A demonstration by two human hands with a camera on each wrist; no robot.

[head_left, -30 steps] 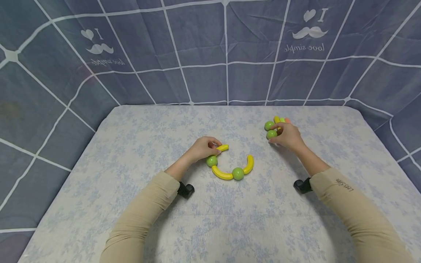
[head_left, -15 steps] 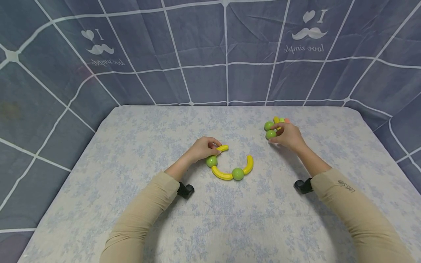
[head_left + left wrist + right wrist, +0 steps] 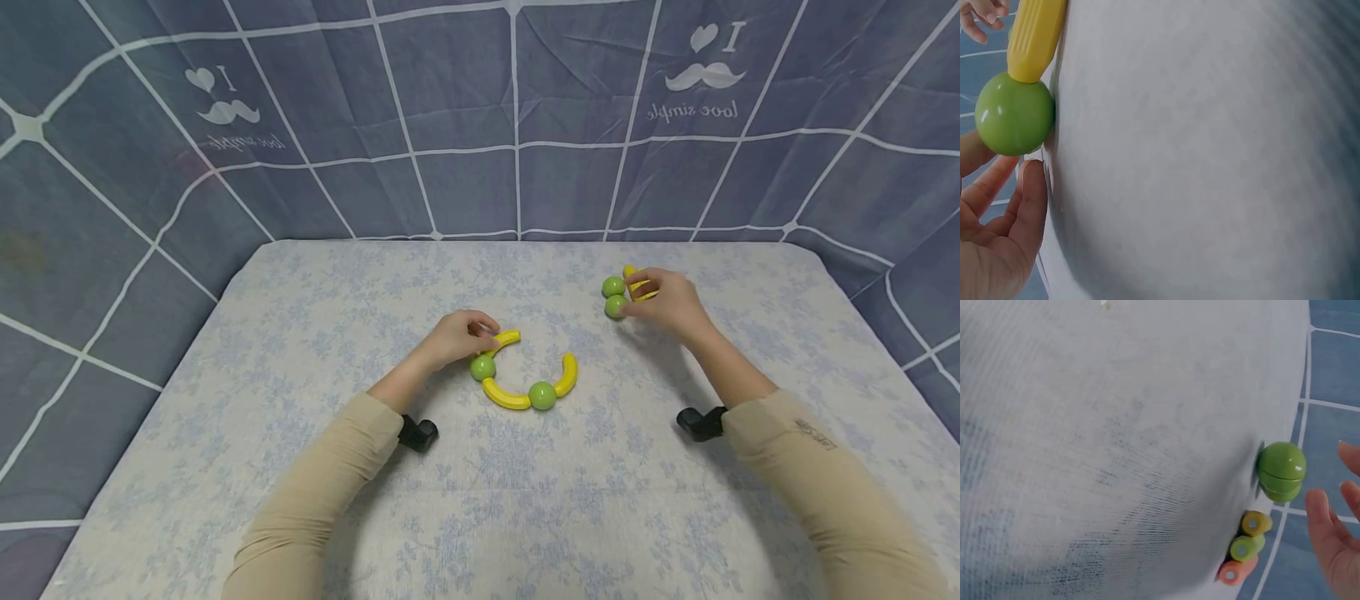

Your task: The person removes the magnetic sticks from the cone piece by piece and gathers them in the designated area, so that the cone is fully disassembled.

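In the head view my left hand (image 3: 459,337) is at a curved yellow magnetic rod (image 3: 508,337), thumb and fingers on either side with a gap. That rod touches a green ball (image 3: 483,367), continuing through another curved yellow rod (image 3: 506,397), a second green ball (image 3: 542,395) and a third curved yellow rod (image 3: 568,375) in an open ring. My right hand (image 3: 670,302) hovers beside two green balls (image 3: 614,297) and a yellow rod (image 3: 631,273); in the right wrist view its fingers are spread and hold nothing. The left rod's lower part is partly hidden.
Three rods lie side by side by the right hand, yellow (image 3: 1252,523), light green (image 3: 1244,549) and orange (image 3: 1231,573), with metal dots in their ends. A pale floral cloth (image 3: 480,500) covers the table. A blue checked curtain (image 3: 465,192) hangs behind.
My right hand has drawn back to the right from the two green balls, its fingers coming off them. My left hand has shifted slightly left; the ring of rods and balls is unchanged.
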